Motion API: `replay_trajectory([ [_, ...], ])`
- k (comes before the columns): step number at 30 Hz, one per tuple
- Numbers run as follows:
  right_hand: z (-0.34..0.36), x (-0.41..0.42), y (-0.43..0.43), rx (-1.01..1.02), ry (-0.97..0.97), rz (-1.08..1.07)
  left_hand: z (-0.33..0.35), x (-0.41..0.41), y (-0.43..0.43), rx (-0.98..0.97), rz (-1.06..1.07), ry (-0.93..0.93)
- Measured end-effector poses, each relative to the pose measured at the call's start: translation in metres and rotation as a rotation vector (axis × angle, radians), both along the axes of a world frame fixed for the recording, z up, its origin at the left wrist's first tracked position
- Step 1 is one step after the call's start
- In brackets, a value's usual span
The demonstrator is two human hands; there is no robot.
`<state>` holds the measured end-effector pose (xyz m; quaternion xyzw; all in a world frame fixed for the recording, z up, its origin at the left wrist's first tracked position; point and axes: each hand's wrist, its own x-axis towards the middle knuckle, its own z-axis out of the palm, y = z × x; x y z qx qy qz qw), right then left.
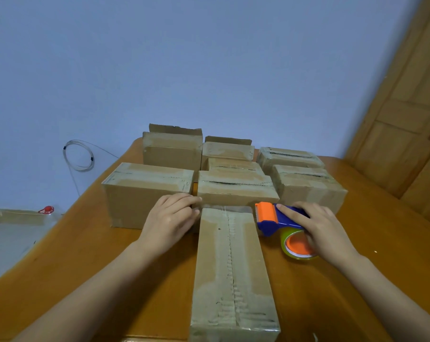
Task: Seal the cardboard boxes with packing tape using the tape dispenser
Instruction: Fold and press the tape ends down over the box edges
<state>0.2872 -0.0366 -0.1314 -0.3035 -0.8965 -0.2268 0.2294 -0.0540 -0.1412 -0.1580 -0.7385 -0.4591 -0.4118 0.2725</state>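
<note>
Near box [231, 267]: open left hand [170, 218] presses far edge; right hand [315, 225], gripping tape dispenser [270, 218], should pull taut and level.

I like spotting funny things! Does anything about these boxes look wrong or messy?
The back left box and the box beside it each have a flap sticking up, unlike the flat, taped ones. Tape on the nearest box looks wrinkled along its middle seam.
</note>
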Motion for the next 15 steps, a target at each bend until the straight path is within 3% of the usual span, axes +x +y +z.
replay_trajectory([
  [11,-0.009,-0.010,-0.007,-0.026,0.062,0.009,-0.017,0.021,-0.005,-0.029,0.109,-0.248],
  [15,-0.008,-0.011,-0.008,-0.022,0.058,-0.010,-0.031,0.024,-0.013,-0.115,0.199,-0.234],
])
